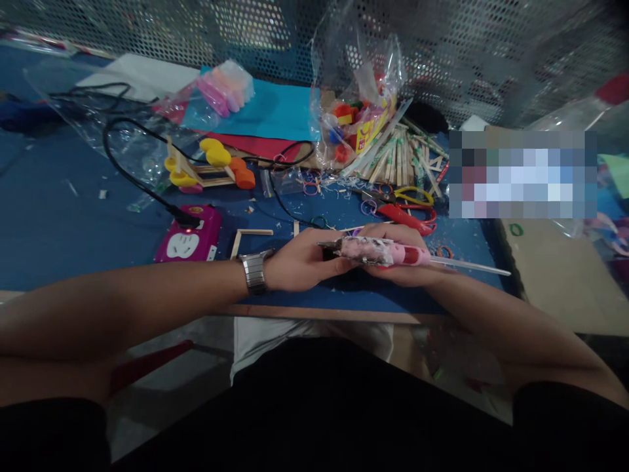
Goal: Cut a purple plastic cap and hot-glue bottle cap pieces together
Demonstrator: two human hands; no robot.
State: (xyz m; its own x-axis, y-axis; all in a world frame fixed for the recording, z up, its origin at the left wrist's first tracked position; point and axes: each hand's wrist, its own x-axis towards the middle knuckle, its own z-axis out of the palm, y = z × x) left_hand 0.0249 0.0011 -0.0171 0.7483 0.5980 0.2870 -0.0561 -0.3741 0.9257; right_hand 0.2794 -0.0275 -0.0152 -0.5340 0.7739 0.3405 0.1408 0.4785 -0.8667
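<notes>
Glue gun [366,252], pink with a scuffed, patchy wrap on its front half, was held over the near edge of the blue counter [314,300], in front of the torso. Long axis ran left to right, roughly along that edge; nozzle pointed left, and a clear glue stick [472,265] trailed from the rear past the right wrist. Right hand [403,275] was wrapped around the gun from below. Left hand [295,265] was nearer the nozzle, fingers curled beside it; could not tell whether it gripped anything. Wooden L-shaped frame [255,232] lay just beyond the left wrist.

Labels: yellow label [362,136] in the clear bag [324,141] carried print, too blurred to read; sticker on the magenta power socket [210,226] likewise illegible. No brand legible.
</notes>
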